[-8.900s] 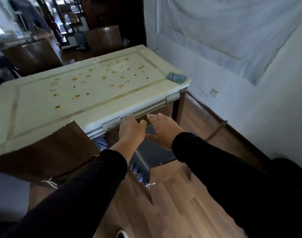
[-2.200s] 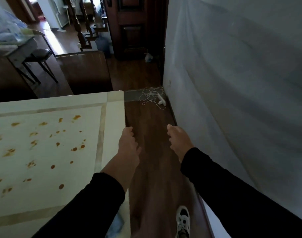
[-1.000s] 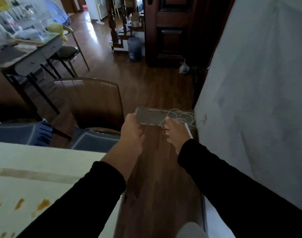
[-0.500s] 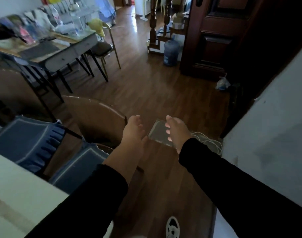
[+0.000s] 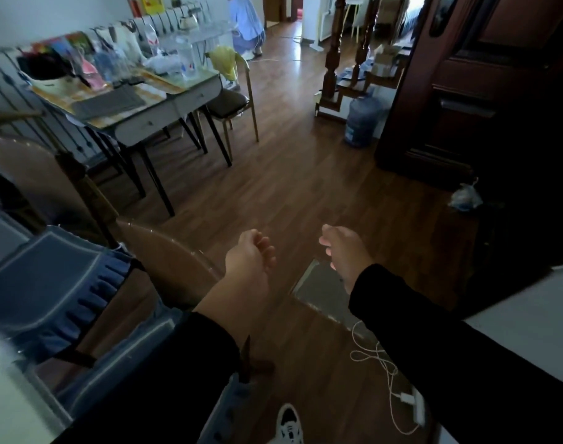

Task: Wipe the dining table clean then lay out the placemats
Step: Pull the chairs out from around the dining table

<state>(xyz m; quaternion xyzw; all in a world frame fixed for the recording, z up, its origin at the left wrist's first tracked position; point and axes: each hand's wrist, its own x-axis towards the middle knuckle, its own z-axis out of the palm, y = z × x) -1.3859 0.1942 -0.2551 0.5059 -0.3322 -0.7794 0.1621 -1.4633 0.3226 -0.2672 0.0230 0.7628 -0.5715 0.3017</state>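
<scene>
Dim room, dark wood-plank floor (image 5: 293,193). Pale cream dining desk (image 5: 4,395): only its corner shows at bottom left, so orientation and long axis can't be read, and no stains or placemats are in view. Judging by that, no wiping or mat laying has started. Left hand (image 5: 249,256) and right hand (image 5: 344,251) hang over the floor, each grip loosely curled, holding nothing. Blue ruffled chair cushion (image 5: 49,283) just beside the desk.

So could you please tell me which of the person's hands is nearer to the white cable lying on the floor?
Right. The right hand hangs almost directly above the white cable; the left hand is off to the cable's left, nearer the blue-cushioned chair.
</scene>
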